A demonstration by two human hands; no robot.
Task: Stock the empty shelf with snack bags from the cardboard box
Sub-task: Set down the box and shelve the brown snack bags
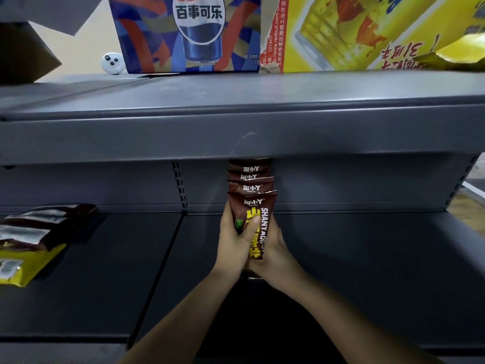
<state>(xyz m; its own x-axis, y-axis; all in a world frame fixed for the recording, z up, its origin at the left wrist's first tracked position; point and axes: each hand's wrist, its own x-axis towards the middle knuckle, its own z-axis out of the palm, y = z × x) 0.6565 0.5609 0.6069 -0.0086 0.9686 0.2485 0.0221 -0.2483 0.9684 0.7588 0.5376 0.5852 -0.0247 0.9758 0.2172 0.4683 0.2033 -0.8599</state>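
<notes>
We have one head-worn view, looking forward and down from close range onto the dark shelf [341, 258], the upper shelf [236, 106] filling the top

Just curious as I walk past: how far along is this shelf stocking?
Early on, it looks. Done: one row of brown bags stands on the lower shelf, running to the back. In hand: the left hand and right hand grip the front bag, setting it in line. Left: most of the shelf is bare, and a few bags lie loose at far left. The box is out of view.
</notes>
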